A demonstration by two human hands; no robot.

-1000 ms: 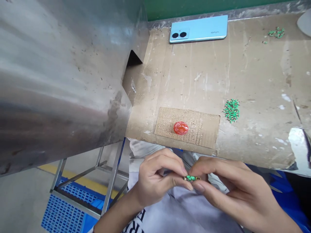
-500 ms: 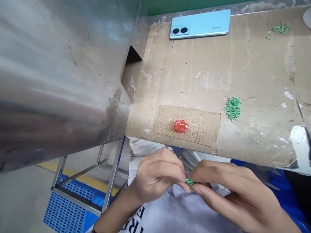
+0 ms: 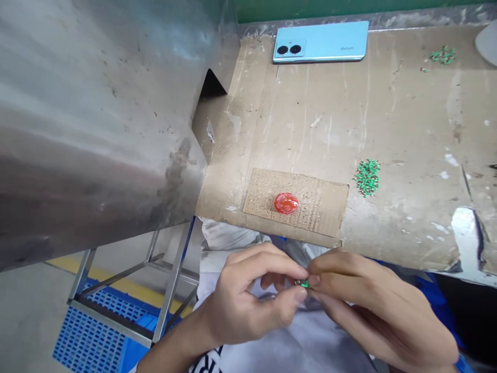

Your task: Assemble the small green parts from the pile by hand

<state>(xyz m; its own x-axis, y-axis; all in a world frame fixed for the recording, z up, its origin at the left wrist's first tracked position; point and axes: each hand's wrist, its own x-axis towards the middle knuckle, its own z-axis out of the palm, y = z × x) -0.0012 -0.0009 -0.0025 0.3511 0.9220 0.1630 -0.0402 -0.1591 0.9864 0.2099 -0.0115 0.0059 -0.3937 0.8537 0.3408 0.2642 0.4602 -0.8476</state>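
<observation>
My left hand [image 3: 248,300] and my right hand [image 3: 373,305] meet in front of my lap, below the table's front edge. Both pinch one tiny green part [image 3: 304,283] between thumb and fingertips; most of it is hidden by the fingers. Just above the hands a small red blob [image 3: 286,203] lies on a rectangle of corrugated cardboard [image 3: 322,204]. A small heap of the same green parts [image 3: 367,177] sits on the table to the right of the cardboard.
A large sheet-metal chute [image 3: 97,114] fills the left side. A light blue phone [image 3: 320,42] lies face down at the table's back edge. More green parts [image 3: 442,54] lie at the back right. A blue crate [image 3: 101,336] and metal frame stand on the floor.
The pinched green part shows less between my fingertips than a second ago. My hands stayed in the same spot, with the left thumb shifted slightly.
</observation>
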